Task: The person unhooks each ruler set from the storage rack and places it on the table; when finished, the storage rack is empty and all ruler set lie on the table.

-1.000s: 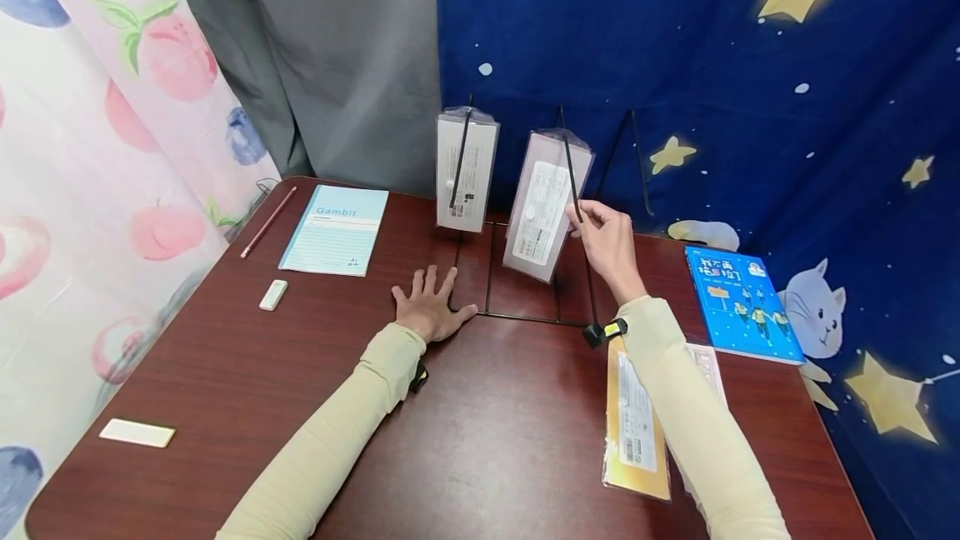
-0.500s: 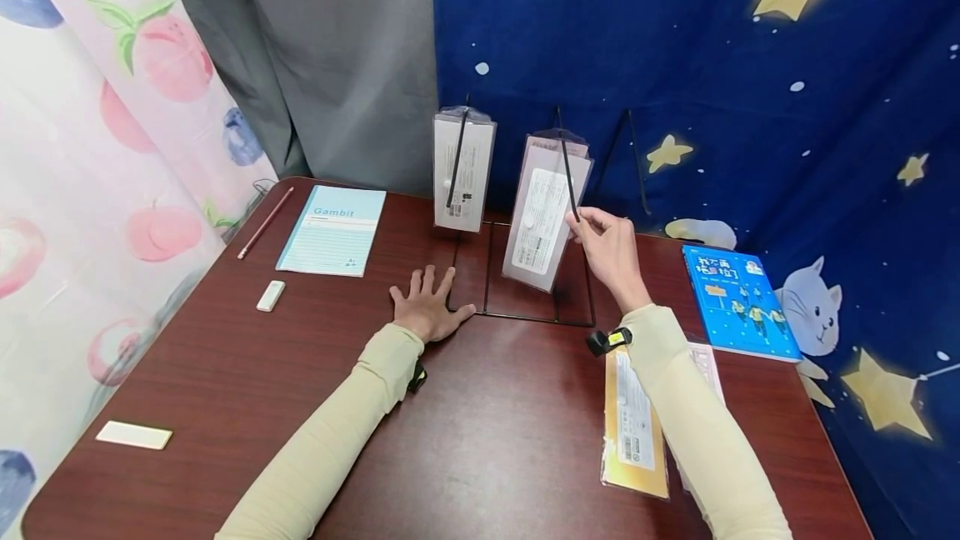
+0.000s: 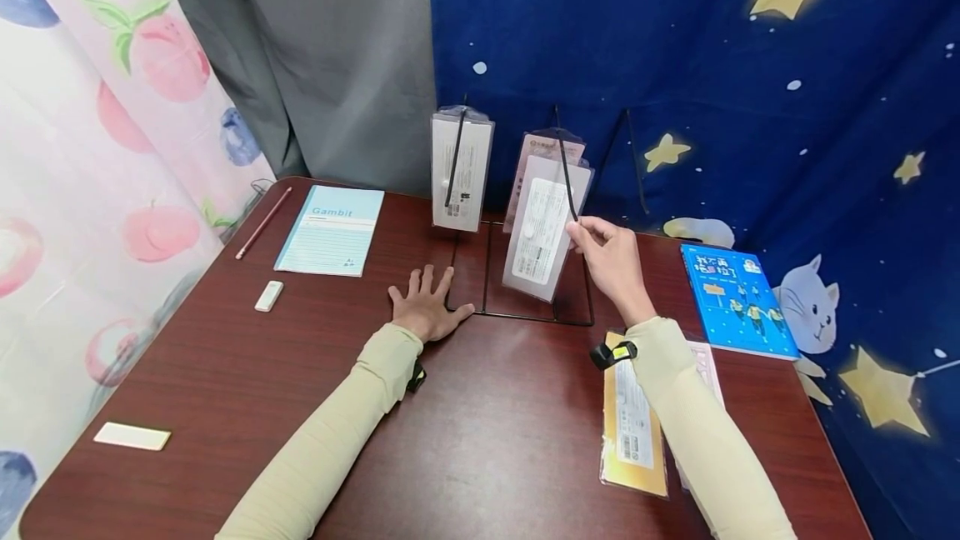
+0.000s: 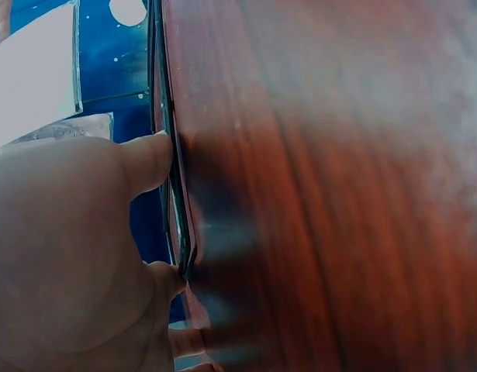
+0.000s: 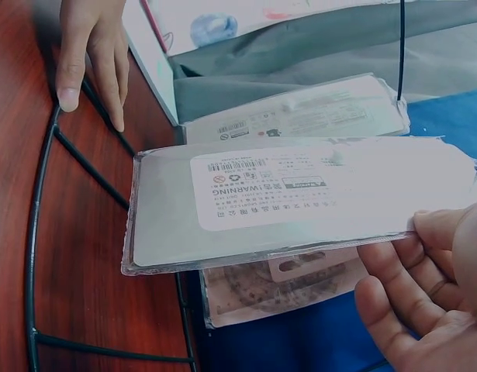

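Observation:
A black wire stand [image 3: 517, 317] with three upright hooks sits at the back of the dark wood table [image 3: 487, 440]. My left hand [image 3: 430, 307] lies flat, fingers spread, its thumb against the stand's base wire [image 4: 172, 194]. My right hand [image 3: 603, 252] pinches the right edge of a clear flat packet [image 3: 540, 227] with a white label [image 5: 300, 201] that hangs on the middle hook. A second packet [image 3: 545, 146] shows behind it on the same hook. The left hook carries another packet [image 3: 459, 173]. The right hook [image 3: 628, 157] is bare.
On the left lie a light blue notebook [image 3: 330, 230], a pencil [image 3: 264, 223], a white eraser [image 3: 269, 296] and a white card [image 3: 132, 437]. A blue book [image 3: 737, 301] lies at the right, and a yellow packet [image 3: 632, 423] lies beside my right forearm. Curtains close off the back and sides.
My right hand has drawn the front packet down and forward along the middle hook, uncovering a second packet behind it. My left hand has stayed flat at the stand's base.

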{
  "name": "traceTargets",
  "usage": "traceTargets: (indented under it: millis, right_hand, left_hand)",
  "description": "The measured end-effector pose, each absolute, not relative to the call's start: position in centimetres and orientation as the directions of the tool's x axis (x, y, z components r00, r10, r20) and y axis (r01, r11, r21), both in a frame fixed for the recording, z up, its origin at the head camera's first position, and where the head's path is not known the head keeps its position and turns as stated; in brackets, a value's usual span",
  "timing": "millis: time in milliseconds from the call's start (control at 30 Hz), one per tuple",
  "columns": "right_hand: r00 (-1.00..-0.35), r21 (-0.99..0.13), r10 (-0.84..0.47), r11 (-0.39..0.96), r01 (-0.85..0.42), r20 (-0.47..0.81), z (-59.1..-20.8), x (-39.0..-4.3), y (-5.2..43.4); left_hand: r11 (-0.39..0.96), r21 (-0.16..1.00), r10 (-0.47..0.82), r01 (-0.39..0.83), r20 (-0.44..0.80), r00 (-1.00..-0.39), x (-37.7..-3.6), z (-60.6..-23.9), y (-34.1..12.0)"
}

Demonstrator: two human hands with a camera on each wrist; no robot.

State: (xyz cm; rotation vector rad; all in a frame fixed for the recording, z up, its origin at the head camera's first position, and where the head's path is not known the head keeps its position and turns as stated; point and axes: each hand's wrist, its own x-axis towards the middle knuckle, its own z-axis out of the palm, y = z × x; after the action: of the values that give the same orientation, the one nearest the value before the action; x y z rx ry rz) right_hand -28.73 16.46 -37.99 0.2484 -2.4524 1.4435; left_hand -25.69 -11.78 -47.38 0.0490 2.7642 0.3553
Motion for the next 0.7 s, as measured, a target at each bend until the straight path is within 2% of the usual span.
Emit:
traceTargets:
  millis: [200, 400, 700]
  right_hand:
    - [-0.944, -0.844, -0.005, 0.446, -0.298, 0.331, -38.2, -28.1, 16.6]
    - [-0.951, -0.853, -0.006, 0.440, -0.280, 0.309, -38.3, -27.5, 16.4]
    - [-0.952, -0.863, 0.001, 0.423, -0.277, 0.306, -38.8, -26.6, 16.4]
  left_hand:
    - [0.971, 0.240, 0.084, -0.004, -0.356, -0.931, -26.2, -48.0, -11.9]
    - [0.965, 0.261, 0.085, -0.002, -0.321, -0.943, -25.4, -46.8, -11.9]
    - [0.964, 0.266, 0.085, -0.001, -0.310, -0.947, -25.5, -47.1, -11.8]
